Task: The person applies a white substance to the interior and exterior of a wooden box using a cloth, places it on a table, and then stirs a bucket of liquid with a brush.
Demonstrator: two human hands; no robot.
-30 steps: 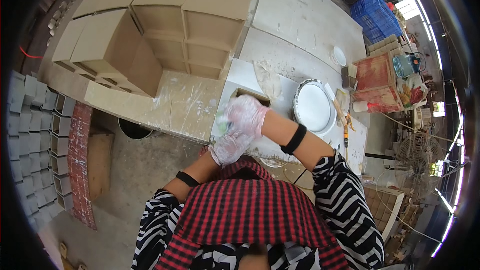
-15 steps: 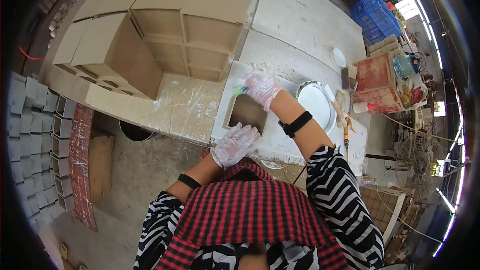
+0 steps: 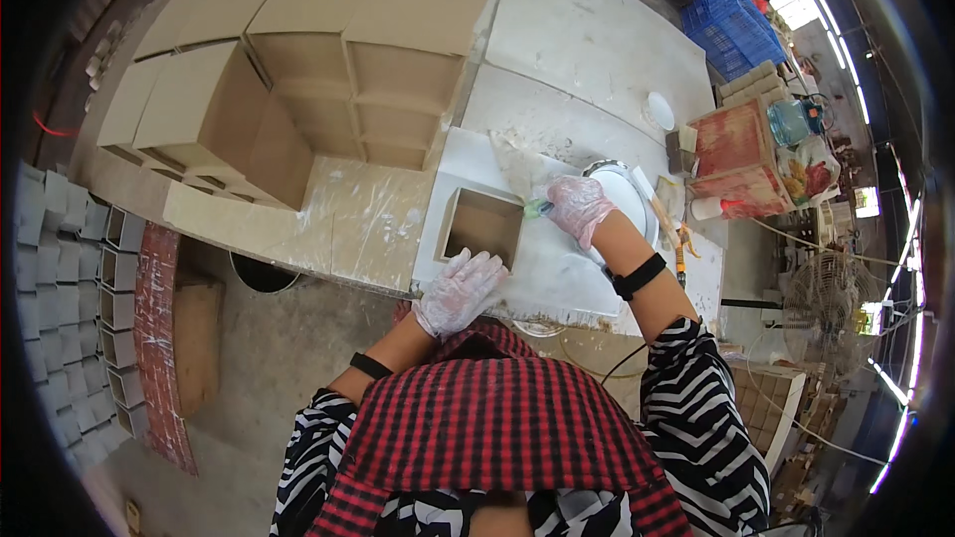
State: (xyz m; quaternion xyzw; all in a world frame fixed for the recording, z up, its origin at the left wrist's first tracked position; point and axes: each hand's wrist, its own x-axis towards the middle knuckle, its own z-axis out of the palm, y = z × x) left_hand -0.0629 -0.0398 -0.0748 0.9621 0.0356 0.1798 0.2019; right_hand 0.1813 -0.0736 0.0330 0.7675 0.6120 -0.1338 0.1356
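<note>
An open square wooden box (image 3: 481,227) lies on the glue-stained white bench (image 3: 557,268) in front of me. My left hand (image 3: 460,290), in a clear glove, rests with spread fingers on the box's near edge. My right hand (image 3: 579,207), also gloved, holds a small green-handled brush (image 3: 538,208) at the box's far right corner. Just beyond the right hand sits a round white pot (image 3: 622,195).
Stacked wooden compartment boxes (image 3: 328,70) fill the bench at the back left. A red crate (image 3: 731,154), a white squeeze bottle (image 3: 711,207) and blue crates (image 3: 726,15) stand at the right. A dark bucket (image 3: 261,273) sits under the bench; grey blocks (image 3: 70,278) line the left floor.
My two hands were together over the box; the right hand has since moved away toward the pot and far corner, while the left hand settled on the near edge.
</note>
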